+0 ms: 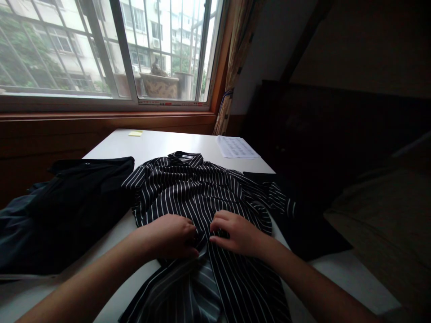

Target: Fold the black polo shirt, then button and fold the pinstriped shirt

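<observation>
A black shirt with white stripes (188, 193) lies face up on the white table, its collar toward the window and its lower front parted to show the greyish inside. My left hand (173, 235) is at the middle of the front, fingers curled down on the cloth by the opening edge. Just across from it, my right hand (234, 231) has its fingers bent and thumb close to them at the front strip. Both hands appear to pinch the shirt, though the fingertips are partly hidden. Any button between them is too small to make out.
Dark folded clothes (87, 206) lie on the left of the white table (158, 140). Another dark cloth (310, 233) hangs over the right edge. Printed sheets (237, 147) and a yellow sticky note (135, 133) are at the far end, below a barred window (161, 54) with a curtain (232, 58).
</observation>
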